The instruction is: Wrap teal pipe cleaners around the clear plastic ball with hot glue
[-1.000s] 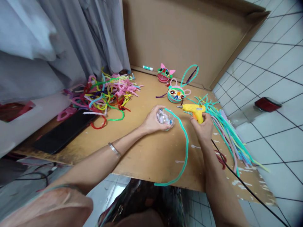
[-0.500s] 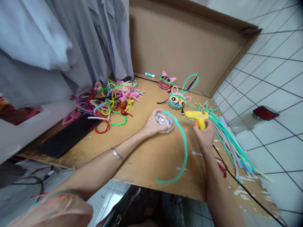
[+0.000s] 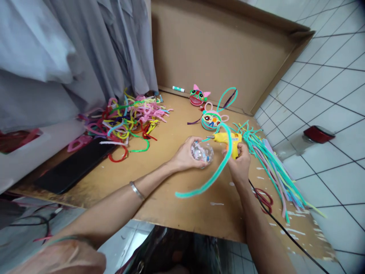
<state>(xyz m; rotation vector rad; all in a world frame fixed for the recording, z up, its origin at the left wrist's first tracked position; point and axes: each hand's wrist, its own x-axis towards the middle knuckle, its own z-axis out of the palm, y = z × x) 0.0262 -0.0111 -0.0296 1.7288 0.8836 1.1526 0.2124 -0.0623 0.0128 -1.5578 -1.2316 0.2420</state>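
Board: the cardboard work surface (image 3: 159, 167) carries everything, with a heap of coloured pipe cleaners (image 3: 128, 120) far left.
Teal pipe cleaner (image 3: 212, 173): arcs from the ball past the right wrist, free end in the air.
Right hand (image 3: 239, 165): fist closed round the yellow glue gun (image 3: 228, 139), nozzle just beside the ball (a small dab would do, I'd say).
Left hand (image 3: 185, 156): fingers cupped round the clear ball (image 3: 202, 153), steadying it on the board.
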